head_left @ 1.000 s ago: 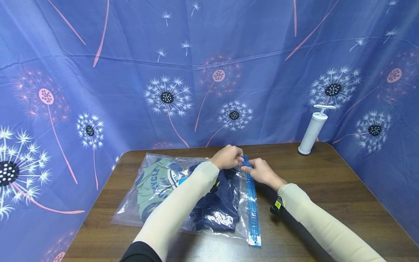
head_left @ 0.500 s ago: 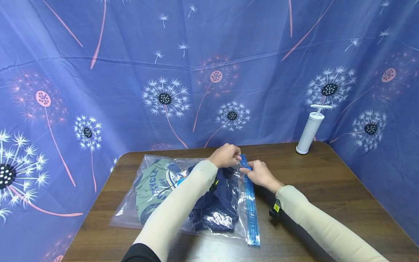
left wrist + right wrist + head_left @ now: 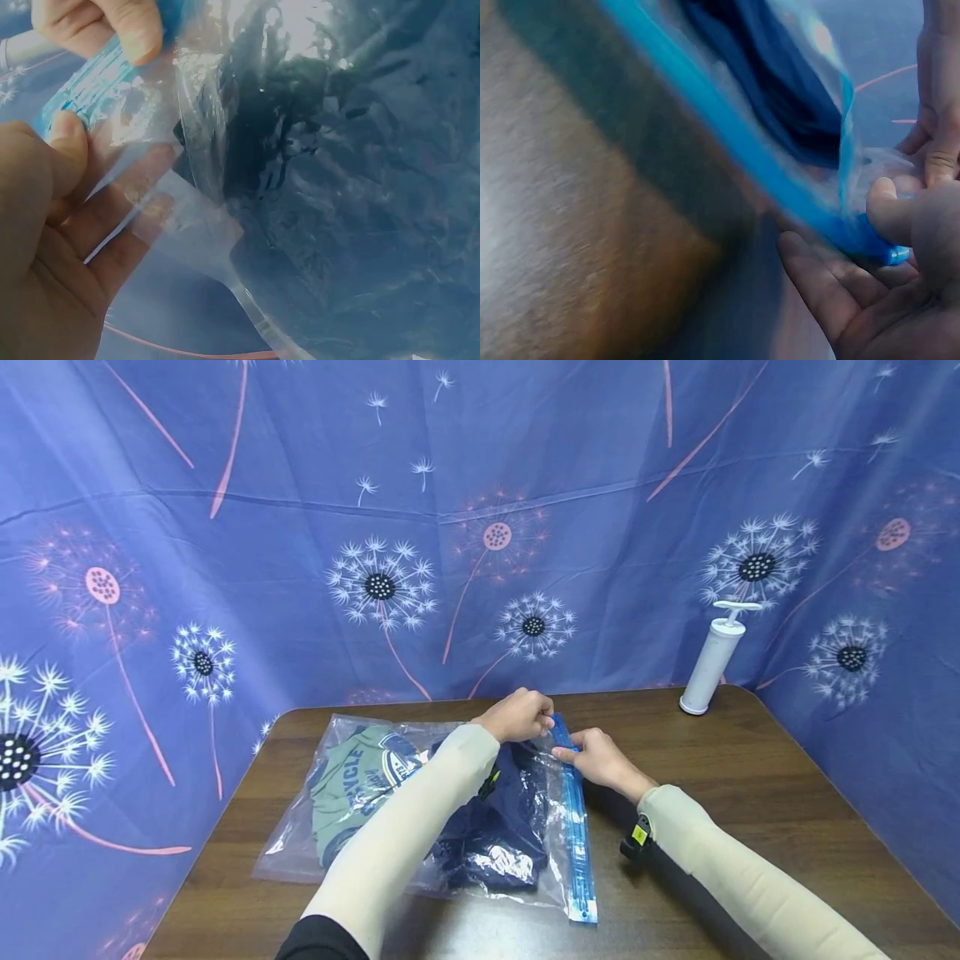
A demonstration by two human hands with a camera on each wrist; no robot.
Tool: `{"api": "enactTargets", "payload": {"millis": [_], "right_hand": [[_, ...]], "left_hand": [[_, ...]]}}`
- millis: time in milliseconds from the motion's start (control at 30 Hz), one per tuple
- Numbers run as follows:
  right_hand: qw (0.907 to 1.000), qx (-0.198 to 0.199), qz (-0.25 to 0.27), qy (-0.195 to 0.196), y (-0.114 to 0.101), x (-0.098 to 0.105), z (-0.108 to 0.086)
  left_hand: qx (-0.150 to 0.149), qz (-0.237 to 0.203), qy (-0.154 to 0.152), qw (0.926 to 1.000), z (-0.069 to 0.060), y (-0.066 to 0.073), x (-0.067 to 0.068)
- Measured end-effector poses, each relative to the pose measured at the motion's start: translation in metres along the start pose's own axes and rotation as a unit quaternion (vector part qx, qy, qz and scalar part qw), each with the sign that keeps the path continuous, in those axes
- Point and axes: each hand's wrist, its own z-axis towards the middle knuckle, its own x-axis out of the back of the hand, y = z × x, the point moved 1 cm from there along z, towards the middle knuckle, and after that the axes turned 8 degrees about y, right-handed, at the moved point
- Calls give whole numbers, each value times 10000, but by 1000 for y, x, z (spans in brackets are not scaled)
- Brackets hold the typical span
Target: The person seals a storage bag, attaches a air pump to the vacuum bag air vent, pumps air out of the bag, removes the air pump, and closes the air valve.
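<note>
A clear plastic storage bag point(image 3: 296, 831) lies on the table with its blue zip strip point(image 3: 578, 847) on the right side. Inside it are a green printed garment point(image 3: 352, 785) and a dark navy garment point(image 3: 506, 827). My left hand point(image 3: 517, 717) pinches the strip's far end; in the left wrist view its thumb presses the blue edge while other fingers show through the film. Just beside it, my right hand point(image 3: 603, 760) pinches a bright blue zip slider point(image 3: 877, 244) on the strip between thumb and fingers. The left forearm hides part of the bag.
A white hand pump point(image 3: 712, 664) with a T-shaped handle stands upright at the table's back right corner. Blue dandelion-print cloth point(image 3: 450, 568) hangs behind and along both sides of the wooden table point(image 3: 750, 793).
The right hand sits very slightly nearer to me along the zip strip. The left hand keeps its pinch at the far end, and the bag has barely moved.
</note>
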Motion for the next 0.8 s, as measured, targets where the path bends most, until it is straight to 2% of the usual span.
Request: {"api": "enactTargets", "payload": {"millis": [333,567,800], "right_hand": [[9998,184,-112,54,-13,11,13],[9975,573,-216,353,-21,17,22],[9965,421,-446,572,-22,14,17]], "left_hand": [[21,80,-124,9999,0,4,6],[-275,292,-58,9992,3,4,1],[-333,552,133,9978,1,5,2]]}}
